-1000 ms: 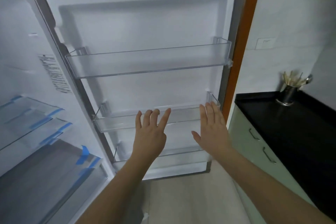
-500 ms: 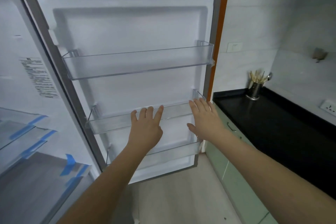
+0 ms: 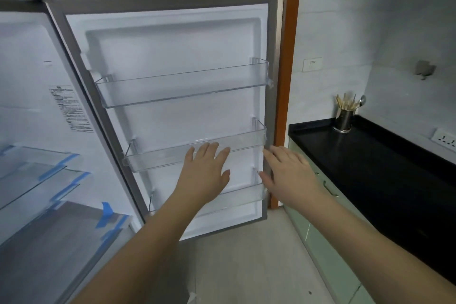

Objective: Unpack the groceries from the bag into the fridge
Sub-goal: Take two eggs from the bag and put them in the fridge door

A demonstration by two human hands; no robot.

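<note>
The fridge door [image 3: 172, 52] stands wide open in front of me, white inside, with three clear door bins that hold nothing. My left hand [image 3: 206, 175] is held flat with straight fingers in front of the middle door bin [image 3: 160, 159]. My right hand [image 3: 288, 175] is also flat, its fingers at the door's right edge near the lower bin [image 3: 237, 201]. Neither hand holds anything. At the left the fridge interior [image 3: 29, 111] shows glass shelves [image 3: 37, 175] with blue tape. No bag and no groceries are in view.
A black countertop [image 3: 385, 170] over pale green cabinets [image 3: 328, 244] runs along the right. A metal cup with chopsticks and a spoon [image 3: 344, 118] stands at its far end. An orange door frame [image 3: 287, 81] rises behind the fridge door. Light floor lies below.
The view has swung up and to the right, bringing the door's top and more counter into view. Both hands stay flat and have shifted toward the door's right edge.
</note>
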